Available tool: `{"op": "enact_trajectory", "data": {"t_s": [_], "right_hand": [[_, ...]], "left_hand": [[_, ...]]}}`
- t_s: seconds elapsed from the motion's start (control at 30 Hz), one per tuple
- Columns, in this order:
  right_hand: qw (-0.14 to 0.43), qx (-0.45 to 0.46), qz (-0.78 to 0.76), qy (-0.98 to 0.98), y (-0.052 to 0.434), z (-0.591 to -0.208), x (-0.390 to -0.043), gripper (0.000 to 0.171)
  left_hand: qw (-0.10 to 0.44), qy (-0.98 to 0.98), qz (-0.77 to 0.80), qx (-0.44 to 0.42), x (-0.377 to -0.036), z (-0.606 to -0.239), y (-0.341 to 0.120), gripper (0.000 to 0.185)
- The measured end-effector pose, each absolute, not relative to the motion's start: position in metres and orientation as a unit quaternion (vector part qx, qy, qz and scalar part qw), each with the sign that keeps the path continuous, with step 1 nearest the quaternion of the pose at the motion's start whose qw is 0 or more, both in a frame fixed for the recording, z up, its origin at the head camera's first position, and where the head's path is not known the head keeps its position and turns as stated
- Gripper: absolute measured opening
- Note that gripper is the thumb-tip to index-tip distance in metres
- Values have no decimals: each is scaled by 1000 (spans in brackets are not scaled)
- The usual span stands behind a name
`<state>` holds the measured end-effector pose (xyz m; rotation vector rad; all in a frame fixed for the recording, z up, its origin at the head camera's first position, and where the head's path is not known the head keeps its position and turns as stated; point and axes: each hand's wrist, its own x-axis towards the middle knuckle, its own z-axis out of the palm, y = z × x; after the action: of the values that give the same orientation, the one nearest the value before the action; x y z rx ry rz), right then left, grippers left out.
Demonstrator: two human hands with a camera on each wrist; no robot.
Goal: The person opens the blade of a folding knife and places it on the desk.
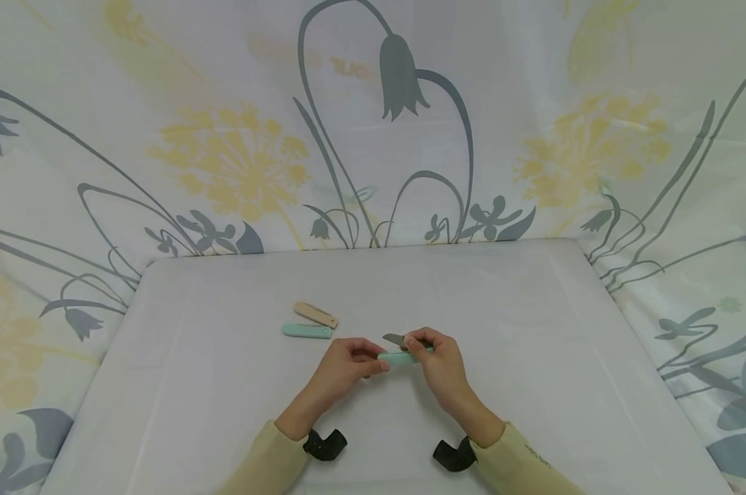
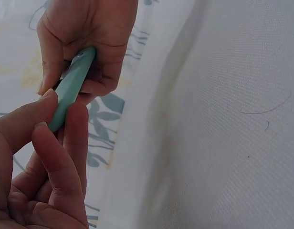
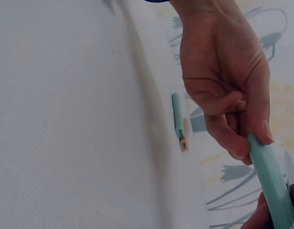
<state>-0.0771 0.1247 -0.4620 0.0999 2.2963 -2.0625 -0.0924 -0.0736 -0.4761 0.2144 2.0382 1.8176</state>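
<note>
Both hands are on a mint green folding knife (image 1: 399,357), held just above the table (image 1: 533,330) near its front middle. The left hand (image 1: 346,362) pinches one end of the handle between thumb and fingertips, and the right hand (image 1: 437,357) curls around the other end, with its fingers up at the grey blade (image 1: 395,339). The blade sticks out at an angle from the handle, so I'd say it's mid-swing, partway between folded and open; can't tell which way it's headed. Whatever comes next looks like it needs the left hand to keep the handle steady while the right works the blade around its pivot, fingers kept off the edge.

The handle is a smooth, rounded, slim bar, matte plastic by the look of it. The blade is dull grey metal, short and pointed.

Just beyond and left of the held knife lie two more closed ones: another mint one (image 1: 307,331) and a beige one (image 1: 315,315) just behind it, angled. The table is covered in plain white cloth with a fine weave.
</note>
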Motion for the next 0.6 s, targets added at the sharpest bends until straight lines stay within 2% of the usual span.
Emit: {"op": "enact_trajectory", "data": {"t_s": [0.4, 0.6], "right_hand": [[59, 5, -662, 747, 127, -461, -84, 15], [65, -58, -615, 784, 135, -453, -95, 23]], "left_hand": [[170, 736, 651, 77, -97, -475, -70, 22], [171, 739, 646, 81, -99, -474, -74, 21]]}}
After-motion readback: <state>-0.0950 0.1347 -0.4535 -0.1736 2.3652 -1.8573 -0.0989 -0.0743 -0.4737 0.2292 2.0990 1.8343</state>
